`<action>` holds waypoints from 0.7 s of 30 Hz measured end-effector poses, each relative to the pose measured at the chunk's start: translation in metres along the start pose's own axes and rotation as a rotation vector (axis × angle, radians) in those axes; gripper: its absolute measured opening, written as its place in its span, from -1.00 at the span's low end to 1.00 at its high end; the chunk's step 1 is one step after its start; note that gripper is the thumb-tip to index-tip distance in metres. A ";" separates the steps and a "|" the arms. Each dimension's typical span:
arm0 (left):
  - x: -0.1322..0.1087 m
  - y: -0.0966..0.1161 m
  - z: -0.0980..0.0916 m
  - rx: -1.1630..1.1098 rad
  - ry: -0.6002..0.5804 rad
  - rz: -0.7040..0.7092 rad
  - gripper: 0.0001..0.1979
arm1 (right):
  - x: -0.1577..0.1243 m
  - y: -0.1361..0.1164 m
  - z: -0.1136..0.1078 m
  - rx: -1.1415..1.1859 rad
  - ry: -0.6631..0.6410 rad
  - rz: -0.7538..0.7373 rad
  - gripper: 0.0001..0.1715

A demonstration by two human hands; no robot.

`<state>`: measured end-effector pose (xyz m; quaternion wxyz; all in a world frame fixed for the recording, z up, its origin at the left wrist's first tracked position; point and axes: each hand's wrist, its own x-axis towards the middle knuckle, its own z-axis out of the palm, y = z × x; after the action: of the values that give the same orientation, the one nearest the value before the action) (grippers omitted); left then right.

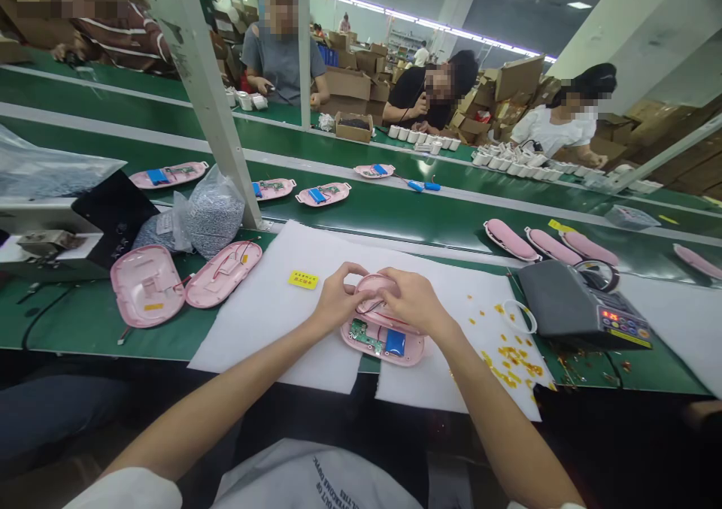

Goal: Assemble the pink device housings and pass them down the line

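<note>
Left hand point(337, 297) and right hand point(411, 298) are curled closed, gripping a pink shell point(377, 286) held over an open pink case point(407, 356) on white paper point(271, 321). Risk: tension on thin wires point(369, 307) could strain the board point(363, 336) joints.

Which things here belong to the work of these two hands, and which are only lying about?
In use:
left hand, right hand, pink plastic shell, green circuit board, blue rectangular battery

Lying about:
yellow paper label, grey machine with red display
</note>
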<state>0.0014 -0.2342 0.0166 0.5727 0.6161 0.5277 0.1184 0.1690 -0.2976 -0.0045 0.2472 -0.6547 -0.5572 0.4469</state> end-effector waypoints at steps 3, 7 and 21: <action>0.002 -0.007 -0.002 0.095 -0.026 0.086 -0.67 | 0.003 0.002 0.004 0.022 -0.010 -0.043 -0.57; 0.004 -0.014 -0.006 0.114 -0.018 0.139 -0.63 | 0.007 0.005 0.007 0.065 -0.071 -0.077 -0.57; -0.004 -0.009 -0.004 -0.032 -0.015 -0.026 -0.57 | 0.011 0.002 0.012 0.105 -0.103 -0.042 -0.66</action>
<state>-0.0081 -0.2371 0.0126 0.5881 0.6007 0.5293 0.1147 0.1594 -0.2900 -0.0156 0.2615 -0.6051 -0.5586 0.5033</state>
